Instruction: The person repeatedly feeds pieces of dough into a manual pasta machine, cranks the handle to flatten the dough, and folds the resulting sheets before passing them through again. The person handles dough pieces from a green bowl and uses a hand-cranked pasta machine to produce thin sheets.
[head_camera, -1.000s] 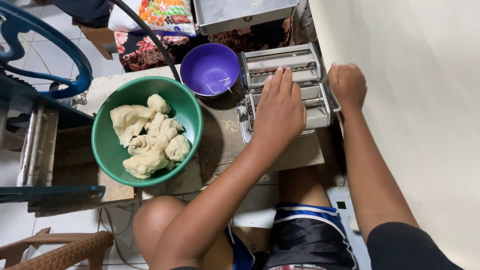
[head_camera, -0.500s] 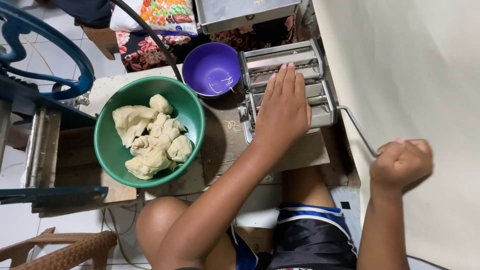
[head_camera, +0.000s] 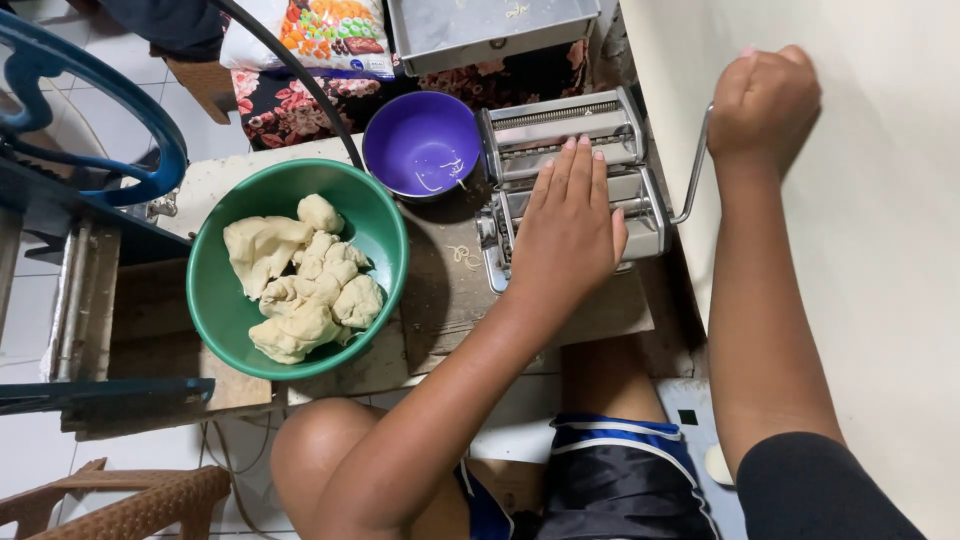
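Seen from above, we are pressing our left hand (head_camera: 568, 232) flat on top of the metal pasta machine (head_camera: 570, 175), with the fingers (head_camera: 577, 170) stretched out straight and lying close together, their tips reaching the rollers. Nothing is being gripped by this hand; the palm is simply resting on the machine's body. Our right hand (head_camera: 765, 100) is curling into a tight fist around the end of the crank handle (head_camera: 695, 170), whose thin metal rod is running down to the machine's right side. The machine is sitting on a worn wooden board (head_camera: 450, 300), close against the pale wall (head_camera: 880, 250). Just beside the machine on its left we are seeing a purple bowl (head_camera: 422, 145) with a few thin scraps inside it. Nearer to us and further left, a green bowl (head_camera: 215, 300) is holding several lumps of pale dough (head_camera: 300, 275). A few thin noodle scraps (head_camera: 463, 257) are lying on the board between the green bowl and the machine.
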